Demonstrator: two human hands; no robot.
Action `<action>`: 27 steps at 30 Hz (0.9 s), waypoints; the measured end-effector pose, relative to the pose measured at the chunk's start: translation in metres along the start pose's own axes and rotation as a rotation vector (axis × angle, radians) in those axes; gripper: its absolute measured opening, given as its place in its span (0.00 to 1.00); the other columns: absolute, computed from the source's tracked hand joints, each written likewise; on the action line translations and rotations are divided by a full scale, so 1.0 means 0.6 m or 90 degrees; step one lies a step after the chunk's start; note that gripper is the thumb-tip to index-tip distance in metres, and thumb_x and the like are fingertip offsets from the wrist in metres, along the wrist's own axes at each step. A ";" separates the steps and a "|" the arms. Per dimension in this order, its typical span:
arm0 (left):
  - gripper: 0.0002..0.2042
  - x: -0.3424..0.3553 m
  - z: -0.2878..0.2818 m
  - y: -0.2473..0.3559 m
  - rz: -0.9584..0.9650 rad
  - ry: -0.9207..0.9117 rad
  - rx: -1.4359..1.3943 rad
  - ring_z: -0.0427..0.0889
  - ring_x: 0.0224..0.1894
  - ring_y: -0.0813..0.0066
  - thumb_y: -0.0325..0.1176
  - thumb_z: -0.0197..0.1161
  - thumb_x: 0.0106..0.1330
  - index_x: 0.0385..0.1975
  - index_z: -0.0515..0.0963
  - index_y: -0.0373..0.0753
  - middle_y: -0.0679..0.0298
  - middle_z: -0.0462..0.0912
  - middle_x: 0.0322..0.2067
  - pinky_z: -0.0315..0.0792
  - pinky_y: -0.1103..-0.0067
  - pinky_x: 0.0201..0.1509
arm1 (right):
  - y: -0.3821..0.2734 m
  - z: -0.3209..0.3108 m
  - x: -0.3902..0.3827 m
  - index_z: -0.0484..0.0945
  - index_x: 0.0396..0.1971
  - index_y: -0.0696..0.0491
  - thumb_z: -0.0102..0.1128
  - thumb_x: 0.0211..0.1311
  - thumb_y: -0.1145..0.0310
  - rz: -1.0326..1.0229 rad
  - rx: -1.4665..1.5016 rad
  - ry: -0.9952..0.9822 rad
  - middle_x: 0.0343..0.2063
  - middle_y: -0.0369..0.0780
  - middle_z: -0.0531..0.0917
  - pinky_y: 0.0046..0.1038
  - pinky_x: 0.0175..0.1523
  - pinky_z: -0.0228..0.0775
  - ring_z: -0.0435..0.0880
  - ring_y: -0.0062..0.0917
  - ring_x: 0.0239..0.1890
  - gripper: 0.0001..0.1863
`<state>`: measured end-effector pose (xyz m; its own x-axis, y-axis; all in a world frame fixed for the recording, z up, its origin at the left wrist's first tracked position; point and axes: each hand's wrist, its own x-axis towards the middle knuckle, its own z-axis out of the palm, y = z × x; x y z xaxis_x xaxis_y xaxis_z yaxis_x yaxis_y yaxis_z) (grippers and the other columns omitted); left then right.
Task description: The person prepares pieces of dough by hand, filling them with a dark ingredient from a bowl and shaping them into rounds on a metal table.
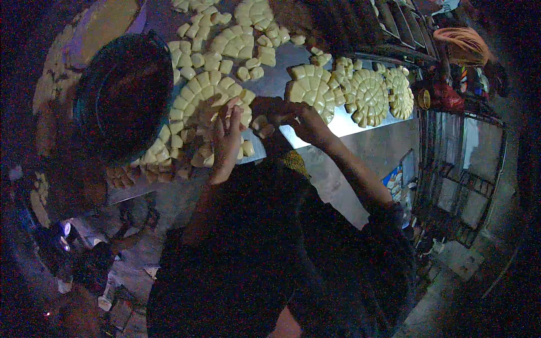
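Observation:
My left hand point(228, 121) is over the right edge of a ring of pale dough pieces point(194, 93), its fingers stretched out and touching or just above the pieces. My right hand point(307, 125) is to its right, above the table edge, with bent fingers pressed together. Shadow hides whatever might be between those fingers. Small shaded dough pieces point(262, 127) lie between the two hands. Just beyond my right hand sits a round of wedge-shaped dough pieces point(311, 90), close beside a cluster of loose pieces.
A big dark tub point(127, 96) stands on the left of the metal table point(349, 121). More dough rounds point(369, 97) line its right side, and loose pieces point(197, 28) spread along the back. Dark racks point(465, 169) stand at the right. Another person point(93, 262) is at the lower left.

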<state>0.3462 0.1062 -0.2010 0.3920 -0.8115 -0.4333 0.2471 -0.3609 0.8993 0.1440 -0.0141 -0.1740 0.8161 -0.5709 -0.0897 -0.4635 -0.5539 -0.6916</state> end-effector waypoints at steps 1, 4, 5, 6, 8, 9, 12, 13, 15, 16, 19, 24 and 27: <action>0.18 -0.001 -0.005 0.002 0.025 0.006 0.002 0.77 0.40 0.79 0.41 0.53 0.74 0.57 0.71 0.40 0.64 0.78 0.50 0.70 0.82 0.39 | -0.002 0.014 0.008 0.77 0.49 0.56 0.60 0.58 0.74 -0.008 -0.053 0.001 0.39 0.49 0.84 0.39 0.48 0.74 0.82 0.45 0.43 0.17; 0.15 -0.003 -0.007 0.017 0.113 0.031 0.012 0.75 0.37 0.81 0.39 0.52 0.75 0.55 0.73 0.39 0.65 0.80 0.45 0.71 0.83 0.39 | -0.027 -0.001 0.013 0.75 0.52 0.54 0.60 0.58 0.70 -0.007 0.014 -0.078 0.43 0.50 0.80 0.40 0.52 0.73 0.79 0.46 0.49 0.21; 0.15 -0.006 -0.006 0.024 0.107 0.045 0.003 0.75 0.38 0.81 0.39 0.52 0.75 0.54 0.74 0.39 0.66 0.80 0.44 0.71 0.83 0.39 | -0.020 0.000 0.008 0.76 0.52 0.53 0.60 0.57 0.67 0.044 -0.006 -0.095 0.46 0.49 0.78 0.39 0.54 0.72 0.76 0.45 0.52 0.21; 0.14 -0.014 -0.005 0.030 0.099 0.065 -0.011 0.75 0.38 0.82 0.38 0.52 0.75 0.53 0.74 0.38 0.66 0.80 0.43 0.70 0.83 0.38 | -0.028 -0.013 0.009 0.76 0.52 0.52 0.59 0.57 0.67 -0.065 -0.037 -0.033 0.47 0.49 0.77 0.40 0.54 0.72 0.76 0.45 0.53 0.20; 0.13 -0.012 0.003 0.024 0.091 0.145 -0.037 0.75 0.36 0.82 0.38 0.53 0.74 0.50 0.76 0.38 0.66 0.79 0.38 0.70 0.83 0.38 | -0.013 -0.035 0.021 0.77 0.50 0.51 0.58 0.56 0.68 -0.174 -0.168 0.063 0.47 0.50 0.76 0.40 0.55 0.72 0.75 0.45 0.53 0.19; 0.13 -0.015 0.001 0.021 0.096 0.178 -0.037 0.74 0.35 0.81 0.38 0.53 0.74 0.50 0.76 0.37 0.66 0.79 0.38 0.70 0.83 0.38 | 0.025 -0.030 0.040 0.77 0.49 0.52 0.58 0.56 0.68 -0.179 -0.259 0.092 0.46 0.50 0.76 0.40 0.55 0.72 0.75 0.45 0.54 0.19; 0.13 -0.035 0.057 0.068 0.106 0.187 -0.008 0.74 0.34 0.82 0.38 0.55 0.73 0.50 0.76 0.37 0.65 0.79 0.38 0.70 0.83 0.37 | 0.199 -0.020 0.096 0.79 0.46 0.54 0.56 0.57 0.70 -0.080 -0.425 0.176 0.44 0.49 0.77 0.40 0.54 0.73 0.77 0.47 0.52 0.16; 0.13 -0.038 0.070 0.065 0.117 0.180 -0.009 0.74 0.33 0.82 0.38 0.55 0.73 0.49 0.76 0.37 0.65 0.79 0.38 0.70 0.83 0.37 | 0.203 -0.034 0.115 0.79 0.44 0.54 0.55 0.57 0.70 -0.051 -0.457 0.196 0.43 0.49 0.78 0.39 0.53 0.74 0.77 0.48 0.51 0.15; 0.13 -0.046 0.085 0.045 0.136 0.185 -0.009 0.74 0.33 0.82 0.38 0.56 0.73 0.49 0.76 0.36 0.65 0.79 0.38 0.71 0.83 0.37 | 0.131 -0.070 0.120 0.81 0.41 0.56 0.55 0.58 0.71 0.095 -0.345 0.050 0.40 0.48 0.80 0.40 0.49 0.75 0.81 0.47 0.44 0.12; 0.13 -0.053 0.103 0.047 0.216 0.194 0.037 0.75 0.33 0.83 0.37 0.56 0.73 0.48 0.77 0.36 0.65 0.80 0.37 0.71 0.83 0.37 | 0.075 -0.104 0.111 0.82 0.39 0.57 0.55 0.59 0.71 0.168 -0.292 -0.024 0.39 0.48 0.81 0.40 0.47 0.76 0.82 0.46 0.41 0.11; 0.12 -0.066 0.132 0.040 0.172 0.197 0.045 0.76 0.34 0.83 0.37 0.55 0.73 0.47 0.78 0.36 0.64 0.80 0.37 0.71 0.83 0.39 | 0.024 -0.156 0.108 0.83 0.37 0.57 0.57 0.61 0.70 0.000 -0.251 0.107 0.35 0.47 0.84 0.36 0.43 0.77 0.84 0.40 0.34 0.09; 0.14 -0.056 0.156 0.089 0.312 0.336 0.085 0.78 0.50 0.72 0.37 0.53 0.74 0.51 0.76 0.35 0.60 0.82 0.48 0.70 0.76 0.55 | 0.031 -0.129 0.144 0.82 0.42 0.57 0.57 0.68 0.67 -0.110 0.270 0.143 0.33 0.41 0.85 0.22 0.43 0.72 0.81 0.19 0.35 0.11; 0.14 -0.066 0.166 0.159 0.377 0.336 0.062 0.78 0.50 0.73 0.35 0.52 0.75 0.52 0.76 0.34 0.60 0.81 0.47 0.69 0.77 0.57 | -0.051 -0.170 0.113 0.82 0.40 0.58 0.58 0.67 0.67 -0.164 0.486 0.111 0.35 0.38 0.85 0.22 0.47 0.71 0.80 0.19 0.38 0.10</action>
<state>0.2662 0.0580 -0.0920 0.8078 -0.5646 0.1695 -0.2027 0.0039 0.9792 0.1782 -0.0976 -0.0856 0.7705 -0.6029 0.2071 0.1445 -0.1513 -0.9779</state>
